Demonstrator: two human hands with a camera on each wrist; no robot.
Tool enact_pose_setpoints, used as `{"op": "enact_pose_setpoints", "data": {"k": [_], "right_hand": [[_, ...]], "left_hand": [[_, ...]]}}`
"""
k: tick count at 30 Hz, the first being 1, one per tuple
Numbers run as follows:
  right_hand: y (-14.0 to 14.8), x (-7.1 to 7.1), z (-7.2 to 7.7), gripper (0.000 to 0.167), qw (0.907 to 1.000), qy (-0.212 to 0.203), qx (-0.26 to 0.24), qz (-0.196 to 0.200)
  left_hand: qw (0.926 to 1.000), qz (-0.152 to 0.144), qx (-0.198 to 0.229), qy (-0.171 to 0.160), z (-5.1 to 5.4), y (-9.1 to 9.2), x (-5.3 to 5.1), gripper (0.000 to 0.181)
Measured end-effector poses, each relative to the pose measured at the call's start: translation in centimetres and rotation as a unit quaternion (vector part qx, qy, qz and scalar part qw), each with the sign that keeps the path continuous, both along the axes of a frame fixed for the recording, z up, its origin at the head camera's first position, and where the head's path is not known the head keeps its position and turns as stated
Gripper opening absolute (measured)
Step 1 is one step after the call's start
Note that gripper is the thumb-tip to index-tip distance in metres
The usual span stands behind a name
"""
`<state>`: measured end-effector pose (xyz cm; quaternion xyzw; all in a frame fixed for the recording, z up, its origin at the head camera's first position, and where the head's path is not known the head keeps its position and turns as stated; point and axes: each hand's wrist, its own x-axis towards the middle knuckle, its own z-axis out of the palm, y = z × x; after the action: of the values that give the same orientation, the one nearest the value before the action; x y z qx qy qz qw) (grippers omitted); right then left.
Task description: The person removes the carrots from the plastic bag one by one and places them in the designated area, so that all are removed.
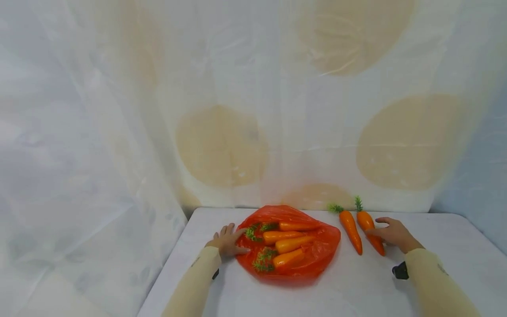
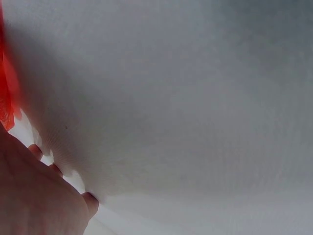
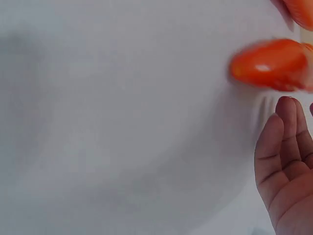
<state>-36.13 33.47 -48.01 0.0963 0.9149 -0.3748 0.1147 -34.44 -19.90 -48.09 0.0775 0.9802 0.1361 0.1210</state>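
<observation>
A spread-out red plastic bag lies on the white table with several orange toy carrots with green tops on it. At the bag's left edge, my left hand lies with fingers spread, thumb against the red plastic. Two more carrots lie right of the bag. Beside the right-hand carrot is my right hand, its thumb overlapping that carrot in the head view. In the right wrist view the fingers are extended near the carrot; I cannot tell whether they touch it.
The other loose carrot lies between the bag and the right-hand carrot. A pale curtain with tan circles hangs behind the table's far edge. More sheeting hangs at the left. A black wrist device sits under the right wrist.
</observation>
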Motion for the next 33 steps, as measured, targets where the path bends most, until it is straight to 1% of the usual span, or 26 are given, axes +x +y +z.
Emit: {"op": "enact_pose_setpoints", "data": {"k": [4, 7, 9, 12, 15, 18, 20, 25, 28, 33], "right_hand": [[1.1, -0.6, 0.6, 0.098, 0.9999, 0.009, 0.005, 0.006], [2.1, -0.8, 1.0, 0.103, 0.9997, 0.012, 0.014, 0.019], [2.6, -0.7, 1.6, 0.103, 0.9994, 0.013, 0.020, 0.024], [3.2, -0.5, 2.7, 0.098, 0.9988, 0.019, 0.032, 0.033], [3.2, -0.3, 3.7, 0.097, 0.9982, 0.028, 0.036, 0.039], [3.1, 0.0, 4.3, 0.097, 0.9979, 0.034, 0.039, 0.039], [3.0, 0.1, 4.5, 0.097, 0.9979, 0.034, 0.042, 0.037], [2.7, 0.2, 4.4, 0.094, 0.9980, 0.028, 0.044, 0.035], [2.3, 0.2, 4.4, 0.089, 0.9975, 0.037, 0.047, 0.038], [1.0, -0.2, 4.7, 0.080, 0.9950, 0.065, 0.050, 0.057]], "left_hand": [[1.0000, 0.006, -0.006, -0.001, -0.3, -0.1, -0.6, 0.080], [0.9999, 0.011, -0.006, 0.000, -0.6, -0.1, -0.9, 0.081], [0.9999, 0.012, -0.004, -0.004, -0.6, -0.1, -0.8, 0.081], [0.9999, 0.008, -0.006, -0.003, -0.6, 0.0, -0.7, 0.081], [0.9999, 0.010, -0.004, 0.000, -0.5, 0.0, -0.6, 0.081], [0.9999, 0.009, -0.007, 0.003, -0.4, -0.1, -0.6, 0.081], [0.9999, 0.009, -0.006, 0.003, -0.4, -0.1, -0.6, 0.081], [0.9999, 0.014, 0.000, -0.005, -0.4, 0.0, -0.6, 0.081], [0.9999, 0.014, -0.001, -0.006, -0.4, 0.0, -0.5, 0.081], [0.9999, 0.011, -0.008, -0.003, -0.7, -0.1, -0.6, 0.081]]}}
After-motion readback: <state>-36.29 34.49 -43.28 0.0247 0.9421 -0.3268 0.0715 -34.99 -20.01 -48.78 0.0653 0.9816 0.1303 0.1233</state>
